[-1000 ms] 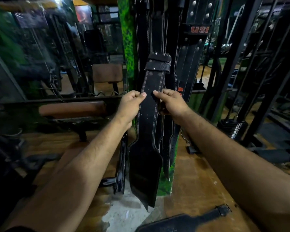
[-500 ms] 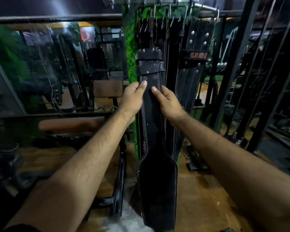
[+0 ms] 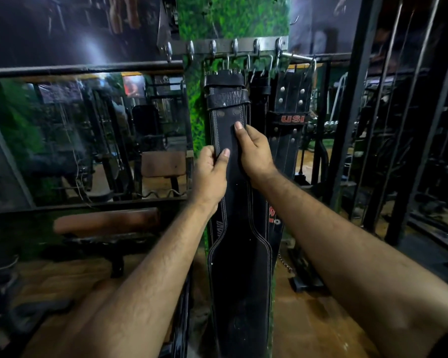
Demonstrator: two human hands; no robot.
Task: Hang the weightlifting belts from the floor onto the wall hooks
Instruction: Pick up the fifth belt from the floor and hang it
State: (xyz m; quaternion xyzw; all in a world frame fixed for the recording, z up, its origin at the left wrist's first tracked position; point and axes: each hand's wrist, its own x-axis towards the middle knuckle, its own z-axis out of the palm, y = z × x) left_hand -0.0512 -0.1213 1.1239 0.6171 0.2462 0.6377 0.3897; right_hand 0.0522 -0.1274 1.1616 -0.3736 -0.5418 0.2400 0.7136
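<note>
Both hands are gripping the belt [image 3: 239, 254]: left hand [image 3: 209, 174] pinching its left edge, right hand [image 3: 254, 151] clasping its right edge, below the hooks [image 3: 234, 49].

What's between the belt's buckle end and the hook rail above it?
Nothing visible blocks it. Both the left hand and right hand grip the black belt; its buckle end sits just under the hook rail, beside the USI belt.

head cam | single wide-angle view | faces forward, slightly down | close before hook rail [image 3: 233, 49]
</note>
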